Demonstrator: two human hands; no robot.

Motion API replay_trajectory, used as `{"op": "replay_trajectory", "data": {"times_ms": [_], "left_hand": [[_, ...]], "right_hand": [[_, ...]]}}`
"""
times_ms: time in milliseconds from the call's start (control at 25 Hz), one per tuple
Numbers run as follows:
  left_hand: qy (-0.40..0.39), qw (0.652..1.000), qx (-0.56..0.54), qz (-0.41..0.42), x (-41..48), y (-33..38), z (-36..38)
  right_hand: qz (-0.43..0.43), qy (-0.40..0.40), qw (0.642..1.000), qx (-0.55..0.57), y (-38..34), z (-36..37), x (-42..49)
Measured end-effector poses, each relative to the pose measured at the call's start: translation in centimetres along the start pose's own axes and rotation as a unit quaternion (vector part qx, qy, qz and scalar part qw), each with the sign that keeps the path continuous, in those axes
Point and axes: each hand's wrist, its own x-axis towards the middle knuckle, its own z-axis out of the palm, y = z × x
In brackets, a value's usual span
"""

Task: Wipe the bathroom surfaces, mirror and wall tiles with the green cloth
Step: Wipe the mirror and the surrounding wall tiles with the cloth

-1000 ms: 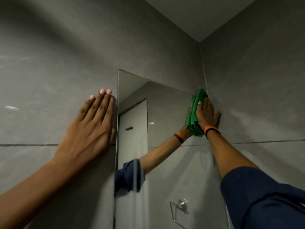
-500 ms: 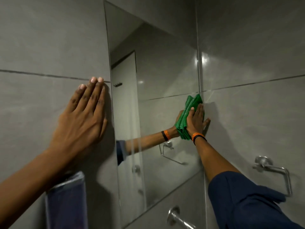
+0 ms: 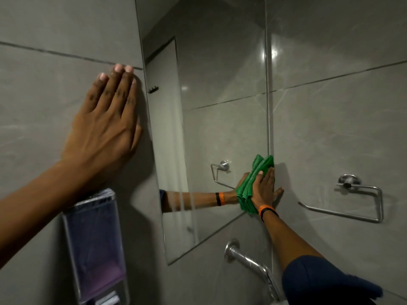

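At the left of the frame the left hand (image 3: 105,128) lies flat and wide, holding nothing, fingers spread on the grey wall tile (image 3: 44,102) just beside the mirror (image 3: 209,95) and above the soap dispenser (image 3: 94,245), likely as a brace for the reach. Further in, right of centre, the right hand (image 3: 264,190) presses the folded green cloth (image 3: 253,183) under an open palm onto the mirror's right edge at the corner, a flat hold that probably keeps the cloth in full contact while wiping, with the towel ring (image 3: 352,194) beyond
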Motion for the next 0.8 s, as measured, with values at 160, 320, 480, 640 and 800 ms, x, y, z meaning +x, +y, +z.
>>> {"op": "replay_trajectory", "data": {"times_ms": [160,320,480,640,800], "left_hand": [[0.001,1.000,-0.005,-0.003,0.0,-0.1,0.0],[-0.003,1.000,-0.009,-0.005,0.0,0.2,-0.2],[0.000,1.000,-0.007,-0.008,0.0,0.3,-0.4],[-0.007,1.000,-0.006,-0.015,0.1,0.4,-0.6],[-0.023,0.999,0.006,-0.023,0.0,0.4,-0.5]], "right_hand": [[0.029,0.002,1.000,-0.001,1.4,0.5,-1.1],[0.032,-0.002,0.999,0.003,1.6,0.8,-2.0],[0.008,0.017,0.998,0.053,0.9,1.8,-5.0],[-0.022,0.036,0.993,0.108,-0.5,3.1,-9.8],[-0.062,0.052,0.985,0.152,-2.1,4.4,-15.8]]}}
